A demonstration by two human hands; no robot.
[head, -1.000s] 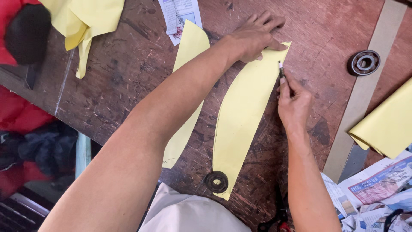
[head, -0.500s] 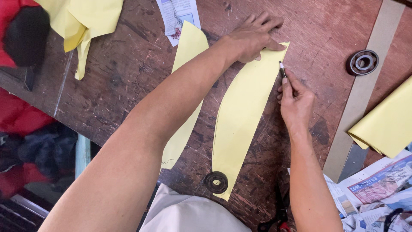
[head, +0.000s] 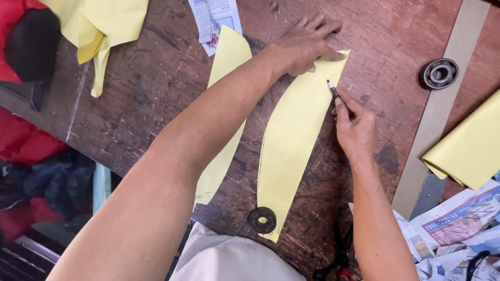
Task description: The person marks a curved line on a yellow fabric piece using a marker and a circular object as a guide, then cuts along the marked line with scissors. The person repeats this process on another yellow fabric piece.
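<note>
On scarred wood, left hand point(head: 304, 44) flattens curved yellow paper point(head: 294, 151); right hand point(head: 354, 125) pinches pen point(head: 332, 89).

Both arms are bare from above the elbow down to the fingers: no sleeves, no gloves, no watch, no bands at either wrist. The left hand point(head: 304, 44) shows no rings on its fingers, and none show on the right hand point(head: 354, 127). The nails look short and unpainted. Behind the left elbow, at the lower edge of the view, a fold of plain pale beige cloth point(head: 229, 260) covers the body; it bears no print or buttons.
</note>
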